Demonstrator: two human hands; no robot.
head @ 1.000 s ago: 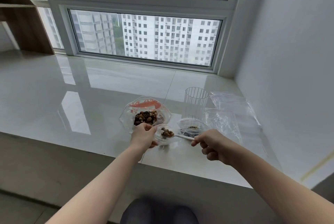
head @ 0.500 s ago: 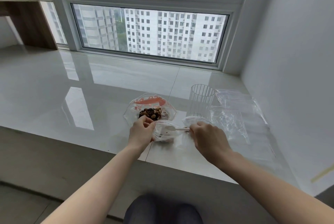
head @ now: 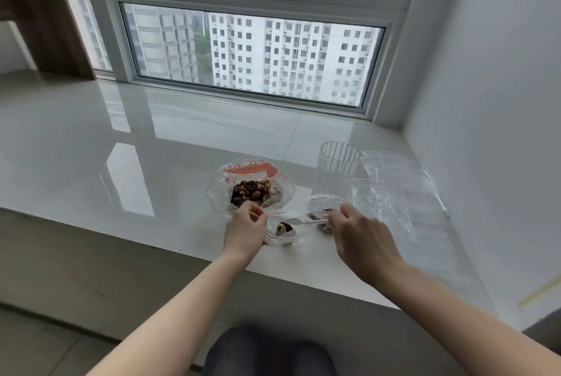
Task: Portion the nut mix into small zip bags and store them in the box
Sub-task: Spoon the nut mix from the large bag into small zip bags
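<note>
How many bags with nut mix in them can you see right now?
3: the big bag behind the left hand; the small bag that hand holds open, spoon inside; another small bag by the right hand. Empty bags at right may hide more.

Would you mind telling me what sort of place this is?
Probably a high-rise flat: a glossy tiled window ledge serves as the worktop, the window faces apartment towers, and a wooden shelf unit stands at left.
</note>
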